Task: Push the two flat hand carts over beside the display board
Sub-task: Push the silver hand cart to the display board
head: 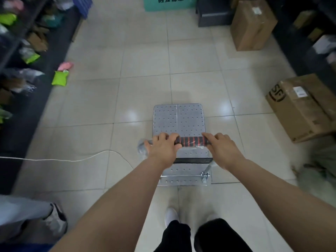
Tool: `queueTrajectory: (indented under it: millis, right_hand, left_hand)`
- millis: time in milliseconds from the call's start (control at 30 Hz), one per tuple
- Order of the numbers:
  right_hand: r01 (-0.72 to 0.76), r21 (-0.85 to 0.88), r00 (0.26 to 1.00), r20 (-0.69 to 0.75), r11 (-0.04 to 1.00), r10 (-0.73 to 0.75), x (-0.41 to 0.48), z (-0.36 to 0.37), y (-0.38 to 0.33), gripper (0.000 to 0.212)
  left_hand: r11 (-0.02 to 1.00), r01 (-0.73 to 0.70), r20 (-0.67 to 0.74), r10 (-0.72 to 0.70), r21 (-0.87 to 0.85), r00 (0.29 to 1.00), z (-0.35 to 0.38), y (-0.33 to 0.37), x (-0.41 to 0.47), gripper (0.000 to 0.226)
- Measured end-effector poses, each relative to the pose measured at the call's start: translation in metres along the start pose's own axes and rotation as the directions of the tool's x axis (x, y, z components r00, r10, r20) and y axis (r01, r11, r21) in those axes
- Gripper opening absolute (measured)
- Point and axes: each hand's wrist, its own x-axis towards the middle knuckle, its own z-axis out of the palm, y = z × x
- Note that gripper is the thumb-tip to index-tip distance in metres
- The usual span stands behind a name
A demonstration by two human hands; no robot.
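Note:
A flat hand cart (179,119) with a silver perforated metal deck stands on the tiled floor straight in front of me. Its push handle (190,141) has a black grip with red rings and clear plastic wrap at the ends. My left hand (164,149) is closed over the left end of the handle. My right hand (222,149) is closed over the right end. Only this one cart is in view. A teal board or box with dark characters (169,3) stands at the far end of the aisle.
Dark shelves with packages (20,51) line the left side; green (60,78) and pink (65,66) bags lie on the floor beside them. Cardboard boxes (252,24) (300,106) stand on the right. A white cord (72,160) crosses the floor. Another person's shoe (56,219) is at lower left.

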Motion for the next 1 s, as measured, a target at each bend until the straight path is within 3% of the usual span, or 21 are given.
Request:
queueTrajectory:
  millis: [233, 400, 533, 1000]
  right_hand:
    - [0.071, 0.043, 0.996, 0.041, 0.997, -0.073, 0.097, -0.023, 0.009, 0.047]
    - [0.074, 0.086, 0.997, -0.013, 0.994, -0.073, 0.165, -0.039, 0.011, 0.037]
    - [0.094, 0.084, 0.995, 0.028, 0.992, -0.097, 0.224, -0.063, 0.022, 0.035]
    - [-0.039, 0.050, 0.999, 0.024, 0.998, 0.038, 0.426, -0.135, 0.076, 0.027]
  left_hand:
    - [1.000, -0.016, -0.048, 0.017, 0.012, 0.999, -0.039, -0.021, 0.093, 0.029]
    - [0.997, 0.023, -0.034, -0.020, 0.068, 0.999, -0.071, -0.022, 0.156, 0.035]
    - [0.995, 0.068, -0.008, -0.067, 0.071, 0.998, -0.098, -0.015, 0.209, 0.035]
    - [0.997, 0.048, -0.009, -0.049, -0.056, 0.999, -0.163, 0.021, 0.408, 0.032]
